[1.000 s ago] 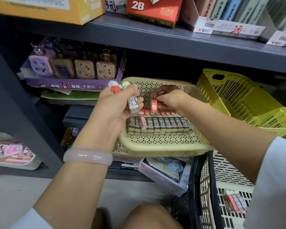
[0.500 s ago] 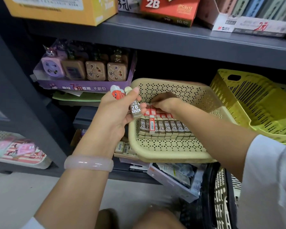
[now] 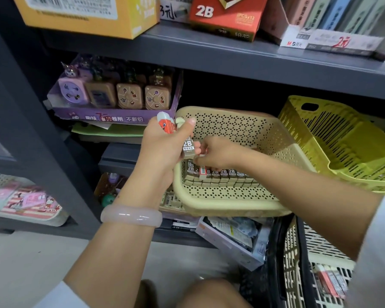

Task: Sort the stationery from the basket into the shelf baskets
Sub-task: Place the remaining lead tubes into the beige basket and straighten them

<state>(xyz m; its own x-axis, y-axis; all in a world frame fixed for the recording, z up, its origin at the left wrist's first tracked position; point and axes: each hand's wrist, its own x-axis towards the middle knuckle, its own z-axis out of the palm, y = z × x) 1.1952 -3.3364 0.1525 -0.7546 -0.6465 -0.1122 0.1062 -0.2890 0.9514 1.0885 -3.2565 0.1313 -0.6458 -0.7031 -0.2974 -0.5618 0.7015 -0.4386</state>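
Beside beige basket (image 3: 231,196): yellow crate (image 3: 333,138), purple sharpener tray (image 3: 111,116).

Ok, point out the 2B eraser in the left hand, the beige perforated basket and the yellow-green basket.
2B eraser (image 3: 188,148): head view, on its printed sleeve.
beige perforated basket (image 3: 231,203): head view, on its near rim.
yellow-green basket (image 3: 333,130): head view, on its slotted side wall.

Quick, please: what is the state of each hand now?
Left hand: closed, holding 2B erasers and an orange eraser.
Right hand: fingers curled at eraser row; grip cannot be told.
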